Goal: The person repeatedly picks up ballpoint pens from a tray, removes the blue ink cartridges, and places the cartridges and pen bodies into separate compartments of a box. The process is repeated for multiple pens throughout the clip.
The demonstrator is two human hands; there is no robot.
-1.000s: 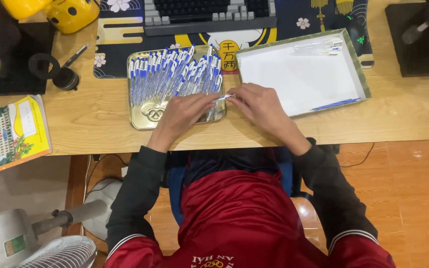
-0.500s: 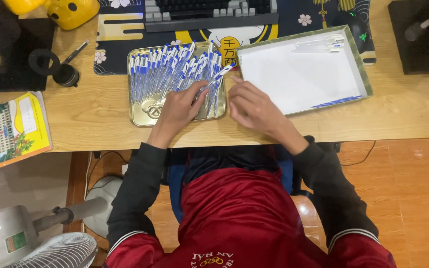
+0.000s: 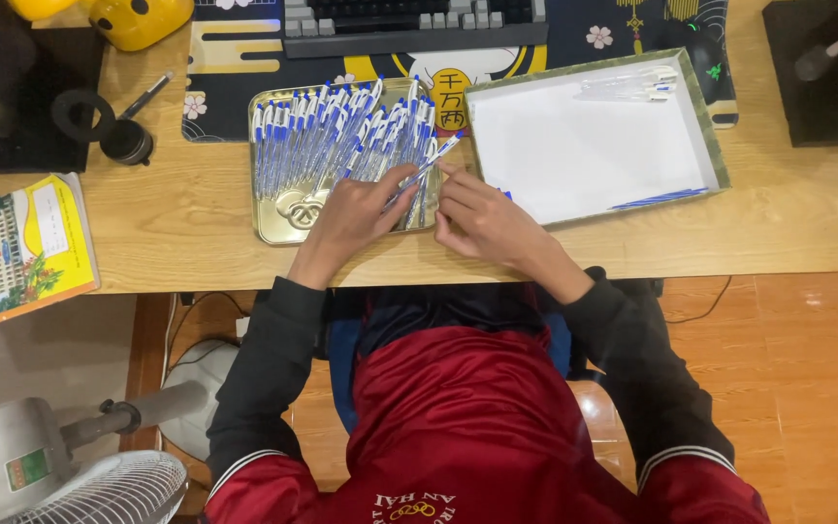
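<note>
The left hand is pinching one pen over the gold tray. The pen is lying slanted, with its blue tip pointing up and away toward the white box. The right hand is touching the same pen with its fingertips, right beside the left hand. Its fingers are bent, but I cannot tell if it is gripping.

The tray is holding a big pile of pens. The lifted pen could slip and fall back in the pile, because only fingertips are holding it. A sleeve could also bump the tray, since it is sitting near the desk edge.

A second ago both hands were lying low at the tray's front corner. Now the pen is raised and tipping toward the box.
</note>
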